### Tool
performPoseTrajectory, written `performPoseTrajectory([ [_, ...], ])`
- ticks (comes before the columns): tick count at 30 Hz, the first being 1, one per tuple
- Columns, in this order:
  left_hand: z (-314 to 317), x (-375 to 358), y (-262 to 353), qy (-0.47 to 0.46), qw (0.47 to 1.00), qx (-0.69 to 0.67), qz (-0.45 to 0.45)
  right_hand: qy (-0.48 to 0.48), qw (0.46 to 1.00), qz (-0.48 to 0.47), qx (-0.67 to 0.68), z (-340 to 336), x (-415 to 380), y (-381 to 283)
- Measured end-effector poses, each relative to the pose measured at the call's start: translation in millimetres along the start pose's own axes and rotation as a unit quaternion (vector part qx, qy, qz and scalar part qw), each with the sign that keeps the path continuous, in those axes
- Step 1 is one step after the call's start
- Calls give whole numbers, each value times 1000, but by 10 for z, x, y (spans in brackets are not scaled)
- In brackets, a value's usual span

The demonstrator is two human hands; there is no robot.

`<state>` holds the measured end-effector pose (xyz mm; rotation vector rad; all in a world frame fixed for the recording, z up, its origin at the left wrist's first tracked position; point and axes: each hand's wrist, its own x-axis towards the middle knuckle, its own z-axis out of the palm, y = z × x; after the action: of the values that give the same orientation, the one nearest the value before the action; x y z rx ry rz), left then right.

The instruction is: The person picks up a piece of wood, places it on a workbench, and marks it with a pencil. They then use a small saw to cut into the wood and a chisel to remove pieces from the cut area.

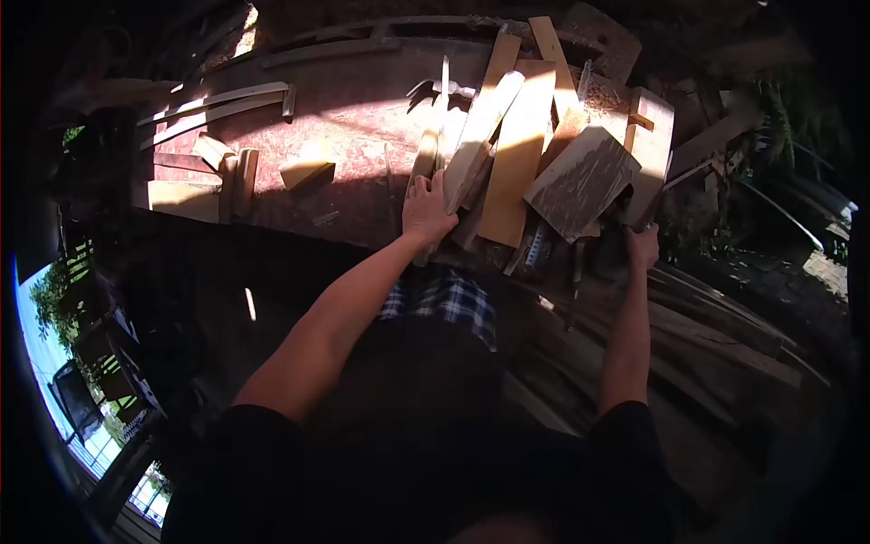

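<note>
My left hand (426, 213) is closed over a narrow wooden strip (423, 161) near the front edge of the workbench, its fingers pointing away from me. At the bench's right end, my right hand (642, 247) is closed on the near end of a pale wooden board (654, 150); its fingers are partly in shadow. Between the hands lie a long thick wooden piece (485, 127), a flat yellowish board (518, 163) and a rough grey-brown block (583, 184), overlapping one another. A claw hammer (444, 89) rests just beyond my left hand.
The reddish workbench (362, 136) holds a small wood block (306, 170) and several offcuts (237, 181) at the left. Thin curved strips (217, 107) lie farther back. Long planks (716, 331) are stacked low at the right. Wood shavings (609, 100) show at the back.
</note>
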<state>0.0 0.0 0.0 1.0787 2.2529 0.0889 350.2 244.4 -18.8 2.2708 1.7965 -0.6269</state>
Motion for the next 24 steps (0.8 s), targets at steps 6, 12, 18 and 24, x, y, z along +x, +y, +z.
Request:
performPoseTrajectory([
  [6, -124, 66, -207, -153, 856, -491, -54, 12, 999, 22, -28, -53, 28, -38],
  [12, -523, -602, -751, -58, 885, -458, -53, 9, 999, 32, -23, -46, 49, -19],
  [18, -480, -1230, -1859, 181, 966, -164, -81, 16, 998, -23, -61, 77, 330, 170],
  [24, -485, -1705, -2501, 165, 960, -94, -204, 12, 995, 5, -98, 112, 356, 185],
])
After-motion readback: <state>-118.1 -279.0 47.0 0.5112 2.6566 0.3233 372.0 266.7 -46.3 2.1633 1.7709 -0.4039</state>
